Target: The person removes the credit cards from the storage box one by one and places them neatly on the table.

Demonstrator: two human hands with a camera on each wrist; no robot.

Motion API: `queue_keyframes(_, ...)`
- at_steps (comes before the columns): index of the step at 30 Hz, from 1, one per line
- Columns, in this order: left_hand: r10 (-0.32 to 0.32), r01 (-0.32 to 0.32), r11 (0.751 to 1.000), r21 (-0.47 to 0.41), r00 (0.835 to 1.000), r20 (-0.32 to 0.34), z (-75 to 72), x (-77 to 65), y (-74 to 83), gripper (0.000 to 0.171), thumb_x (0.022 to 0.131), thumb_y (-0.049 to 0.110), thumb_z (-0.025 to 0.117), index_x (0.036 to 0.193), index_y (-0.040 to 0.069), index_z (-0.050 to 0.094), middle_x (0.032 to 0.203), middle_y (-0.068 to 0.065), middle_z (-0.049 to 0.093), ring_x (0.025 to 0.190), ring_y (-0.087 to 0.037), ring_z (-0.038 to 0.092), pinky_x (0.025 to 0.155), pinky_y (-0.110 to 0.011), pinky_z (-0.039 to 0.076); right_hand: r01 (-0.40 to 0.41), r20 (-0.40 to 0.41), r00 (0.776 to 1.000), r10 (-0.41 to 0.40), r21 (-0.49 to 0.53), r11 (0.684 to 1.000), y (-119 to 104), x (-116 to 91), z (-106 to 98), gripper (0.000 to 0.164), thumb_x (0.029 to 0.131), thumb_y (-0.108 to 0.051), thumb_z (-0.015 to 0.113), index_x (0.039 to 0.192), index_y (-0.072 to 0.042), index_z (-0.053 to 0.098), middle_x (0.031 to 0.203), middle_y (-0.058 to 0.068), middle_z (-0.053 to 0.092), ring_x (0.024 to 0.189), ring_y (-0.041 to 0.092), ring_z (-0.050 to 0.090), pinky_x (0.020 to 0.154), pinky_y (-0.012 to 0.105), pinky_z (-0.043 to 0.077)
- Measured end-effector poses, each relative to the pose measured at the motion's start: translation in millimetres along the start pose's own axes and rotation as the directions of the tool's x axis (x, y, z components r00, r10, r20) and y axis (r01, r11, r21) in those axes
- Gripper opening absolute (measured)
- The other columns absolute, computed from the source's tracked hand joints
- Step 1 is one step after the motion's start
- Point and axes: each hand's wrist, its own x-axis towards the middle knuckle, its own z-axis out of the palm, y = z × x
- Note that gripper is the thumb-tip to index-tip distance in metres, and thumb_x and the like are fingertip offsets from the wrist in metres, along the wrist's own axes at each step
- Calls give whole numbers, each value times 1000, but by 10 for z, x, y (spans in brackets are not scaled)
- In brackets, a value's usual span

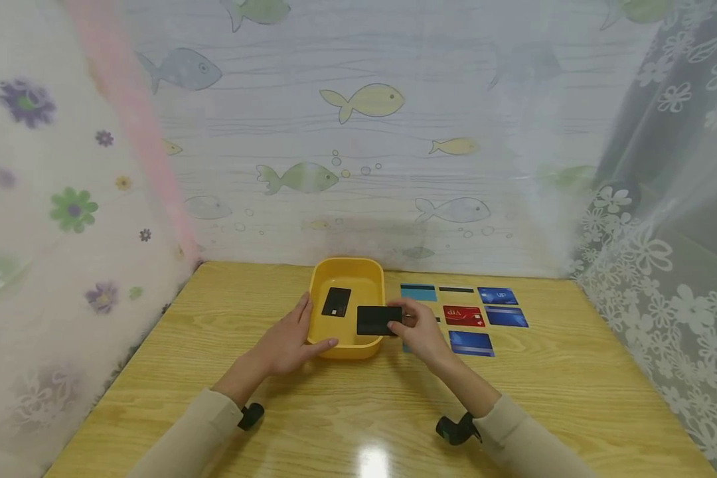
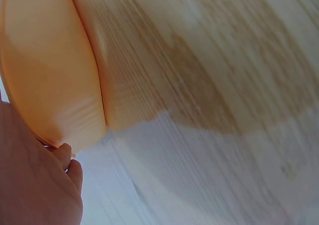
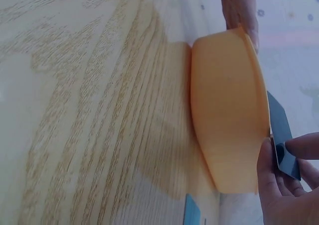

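Observation:
A yellow plastic tub (image 1: 346,352) with rounded corners stands on the wooden table. Inside it lies a black card (image 1: 336,302) with a small chip. My left hand (image 1: 287,342) holds the tub at its left front corner, fingers along the left side and thumb over the front rim. Between thumb and fingers my right hand (image 1: 421,332) pinches another black card (image 1: 375,320) over the tub's right rim. In the right wrist view this card (image 3: 281,130) is tilted beside the rim, and part of it is hidden by the fingers.
Right of the tub, several cards lie in rows, among them a red card (image 1: 463,316), a light blue card (image 1: 418,293) and a dark blue card (image 1: 506,317). Some are partly behind my right hand. A fish-patterned curtain (image 1: 275,226) hangs behind the wooden table (image 1: 573,385).

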Motion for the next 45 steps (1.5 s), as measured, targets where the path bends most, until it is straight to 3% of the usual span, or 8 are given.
queue_keyframes(10, 5, -5, 1000, -5, 1000, 6, 5, 46, -57, 120, 89, 87, 39, 162, -3, 7, 171, -18, 1, 154, -38, 22, 121, -52, 28, -21, -8, 1000, 21, 4, 1000, 20, 8, -180, 38, 95, 8, 63, 133, 2, 62, 118, 26, 65, 99, 35, 74, 84, 53, 60)
queue_keyframes(22, 6, -6, 1000, -13, 1000, 24, -12, 56, -85, 119, 90, 86, 39, 162, -3, 5, 171, -16, -1, 155, -37, 19, 122, -51, 26, -28, -28, 999, 25, -99, 995, 132, -150, -773, 36, 97, 5, 63, 134, 5, 60, 123, 29, 63, 107, 40, 69, 80, 45, 62)
queue_keyframes(28, 12, -12, 1000, -1, 1000, 23, -15, 58, -89, 120, 89, 87, 37, 162, -3, 6, 171, -17, -1, 155, -36, 18, 123, -50, 26, -77, -82, 995, 62, -193, 978, 233, -216, -1071, 36, 99, 2, 61, 135, 3, 60, 133, 28, 57, 117, 43, 63, 83, 34, 61)
queue_keyframes(35, 15, -15, 1000, -3, 1000, 25, -37, 58, -72, 118, 91, 85, 38, 162, -4, 6, 171, -17, -2, 155, -36, 16, 123, -50, 25, -115, -117, 989, 93, -191, 975, 298, -286, -1395, 38, 101, 4, 55, 138, 9, 54, 136, 35, 53, 115, 44, 64, 81, 38, 62)
queue_keyframes(41, 9, -8, 1000, -1, 1000, 25, -46, 61, -65, 119, 91, 85, 39, 162, -4, 6, 171, -18, -1, 155, -37, 17, 123, -51, 25, -189, -167, 975, 150, -256, 948, 322, -364, -1606, 41, 103, -2, 55, 143, 7, 51, 142, 32, 50, 124, 40, 55, 82, 27, 59)
queue_keyframes(45, 7, -7, 1000, -3, 1000, 30, -39, 56, -68, 119, 90, 85, 38, 162, -4, 6, 171, -17, -1, 155, -37, 17, 123, -51, 26, -212, -170, 970, 173, -251, 944, 353, -420, -1747, 42, 104, -3, 53, 144, 8, 48, 144, 35, 46, 127, 45, 50, 82, 29, 59)
